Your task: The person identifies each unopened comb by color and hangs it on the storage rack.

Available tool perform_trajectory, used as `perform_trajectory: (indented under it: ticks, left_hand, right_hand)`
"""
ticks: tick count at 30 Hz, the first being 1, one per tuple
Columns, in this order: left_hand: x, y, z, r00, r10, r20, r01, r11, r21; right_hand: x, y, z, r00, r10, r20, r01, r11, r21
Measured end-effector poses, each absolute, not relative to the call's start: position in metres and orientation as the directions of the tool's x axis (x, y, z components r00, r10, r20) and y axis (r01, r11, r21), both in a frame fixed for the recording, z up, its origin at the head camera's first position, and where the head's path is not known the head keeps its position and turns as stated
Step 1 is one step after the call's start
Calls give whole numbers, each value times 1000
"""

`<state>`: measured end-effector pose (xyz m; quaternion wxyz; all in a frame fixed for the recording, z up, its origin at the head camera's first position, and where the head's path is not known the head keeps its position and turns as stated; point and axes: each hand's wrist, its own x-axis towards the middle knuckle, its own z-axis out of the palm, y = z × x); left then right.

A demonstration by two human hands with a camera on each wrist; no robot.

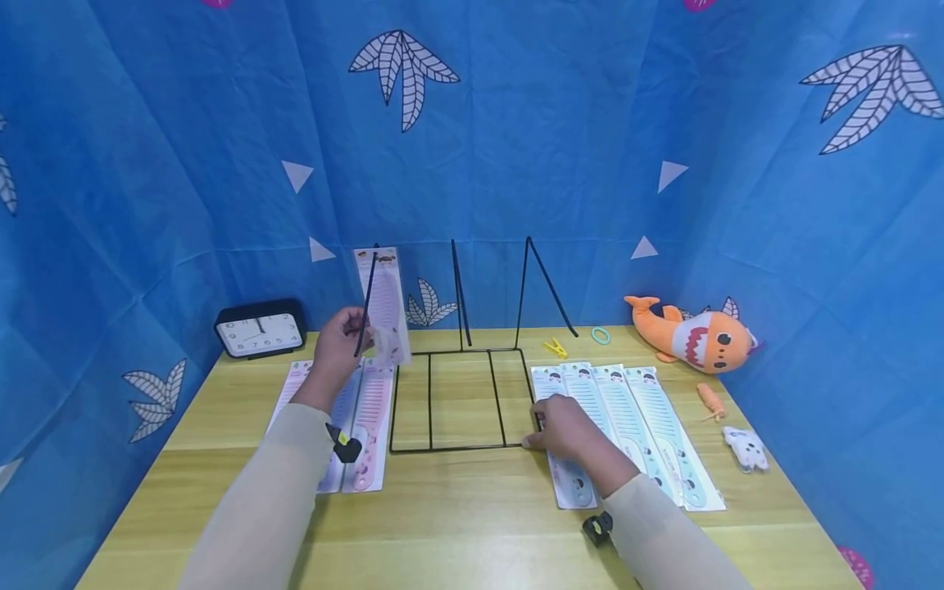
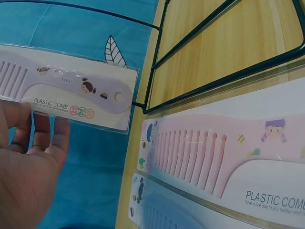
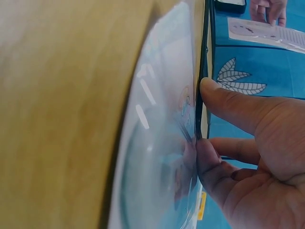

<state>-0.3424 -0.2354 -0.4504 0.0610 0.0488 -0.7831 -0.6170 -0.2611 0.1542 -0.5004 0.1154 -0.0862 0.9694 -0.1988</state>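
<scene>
My left hand point(image 1: 339, 348) holds a purple comb point(image 1: 383, 299) in a clear-fronted card pack, pinched at its lower left edge. The pack stands upright by the left prong of a black wire rack point(image 1: 457, 448); whether it hangs on that prong I cannot tell. In the left wrist view, the comb's handle point(image 2: 71, 76) and printed card show beyond the thumb. My right hand point(image 1: 564, 426) grips the rack's right side near the front corner, thumb point(image 3: 221, 98) and fingers on the wire. A packaged mint-green comb point(image 3: 152, 157) lies right beside those fingers.
Packaged pink point(image 1: 372, 426) and blue combs lie left of the rack, several green ones point(image 1: 667, 434) to the right. Behind are a clock point(image 1: 258, 332), a yellow clip point(image 1: 555, 347), a teal ring point(image 1: 601, 335) and an orange plush shark point(image 1: 693, 338). Small toys point(image 1: 746, 449) sit far right.
</scene>
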Motion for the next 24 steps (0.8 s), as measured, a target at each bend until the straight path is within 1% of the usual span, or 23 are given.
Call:
perform_trajectory:
  ticks: [6, 12, 21, 24]
  left_hand:
    - [-340, -236, -448, -986, -166, 21, -25, 271, 962]
    - [-339, -238, -447, -987, -159, 22, -22, 274, 961]
    - [-341, -240, -451, -978, -195, 68, 13, 272, 962]
    - [-336, -243, -451, -973, -215, 85, 18, 295, 955]
  right_hand:
    - [-261, 153, -500, -959, -212, -187, -121, 906, -406]
    - [-261, 153, -498, -959, -224, -174, -138, 904, -405]
    - [-261, 152, -498, -958, -220, -183, -133, 908, -397]
    - [-261, 153, -499, -958, -218, -189, -127, 907, -402]
